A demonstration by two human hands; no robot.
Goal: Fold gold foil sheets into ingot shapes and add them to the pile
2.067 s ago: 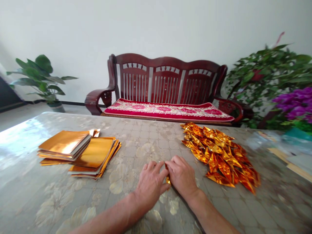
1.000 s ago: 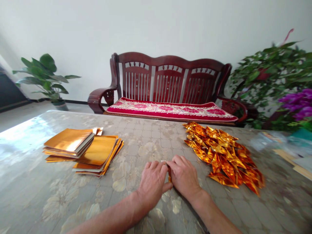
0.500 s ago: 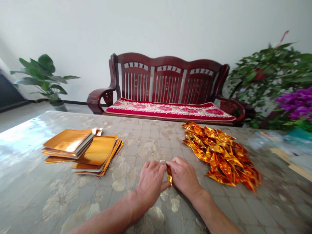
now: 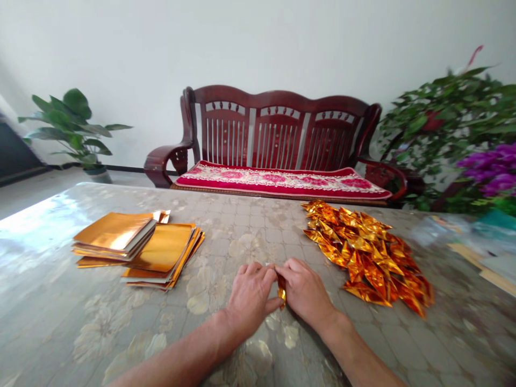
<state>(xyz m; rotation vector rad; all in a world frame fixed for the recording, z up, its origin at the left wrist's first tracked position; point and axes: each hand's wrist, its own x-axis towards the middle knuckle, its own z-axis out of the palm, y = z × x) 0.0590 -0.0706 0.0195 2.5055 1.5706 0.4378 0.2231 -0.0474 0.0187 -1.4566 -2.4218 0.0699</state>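
Note:
Between my two hands, low over the table, is a narrow folded strip of gold foil paper (image 4: pixel 282 292). My left hand (image 4: pixel 252 293) has its fingers curled round the far end and its thumb against the near end. From the other side, my right hand (image 4: pixel 304 290) pinches the same foil paper near its top. Much of the paper is hidden behind the fingers. To the right lies a heap of folded gold foil pieces (image 4: pixel 365 252) with pointed ends. Flat gold foil sheets (image 4: pixel 159 247) lie in loose stacks on the left.
The table (image 4: pixel 193 344) has a patterned, shiny cover. Clear plastic bags (image 4: pixel 441 228) lie at its right side. Beyond it stands a dark red wooden bench (image 4: pixel 278 129) with a red floral cushion (image 4: pixel 282 181). Potted plants (image 4: pixel 78 123) are at both sides.
The fingers of both hands have shifted slightly at the top of the foil paper, and its pale upper end now shows less. The stacks and the heap stay put.

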